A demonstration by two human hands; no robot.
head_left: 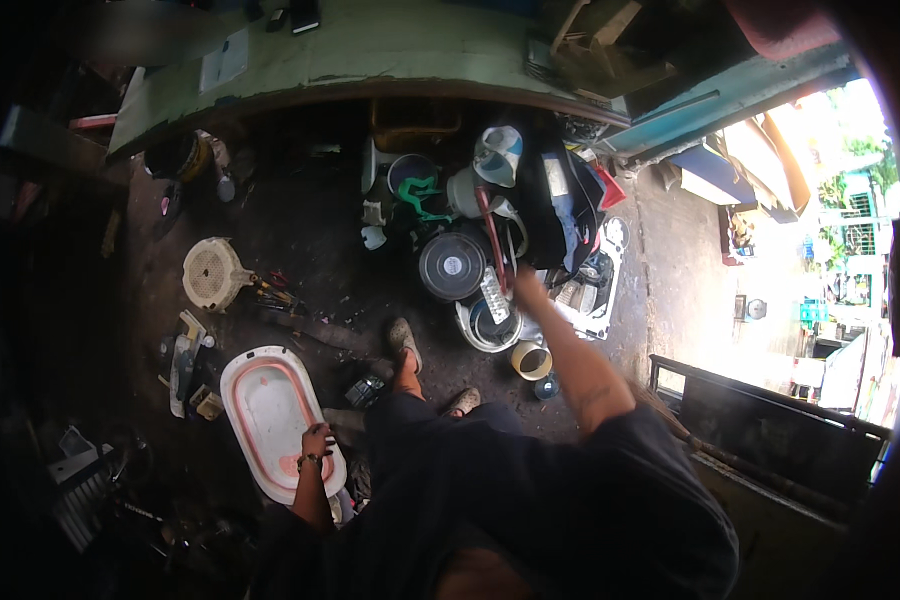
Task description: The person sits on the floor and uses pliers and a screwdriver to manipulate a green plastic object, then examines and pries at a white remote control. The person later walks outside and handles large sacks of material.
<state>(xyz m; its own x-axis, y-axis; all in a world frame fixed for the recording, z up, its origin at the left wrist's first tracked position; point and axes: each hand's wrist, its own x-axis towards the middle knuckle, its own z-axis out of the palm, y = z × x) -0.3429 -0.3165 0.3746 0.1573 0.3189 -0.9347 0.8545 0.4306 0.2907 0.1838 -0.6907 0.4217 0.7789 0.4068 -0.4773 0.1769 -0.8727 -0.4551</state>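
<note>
A white and pink oval baby bathtub [257,368] lies on the floor to the left of my legs. My left hand [315,441], with a band at the wrist, is closed over the tub's right rim. My right arm reaches forward into a heap of household items, and my right hand [530,290] is blurred, its fingers hard to make out. Right beside it are a long red bar [492,228], a white perforated piece [494,296] and a round black lid [452,266]. Below these stands a white bucket [488,343].
A cream pot [531,360] and a bluish jar [546,387] stand near my right foot. A beige plastic stool [213,274] and loose tools [275,292] lie to the left. A long green table [370,70] spans the far side. A dark railing [770,410] borders the right.
</note>
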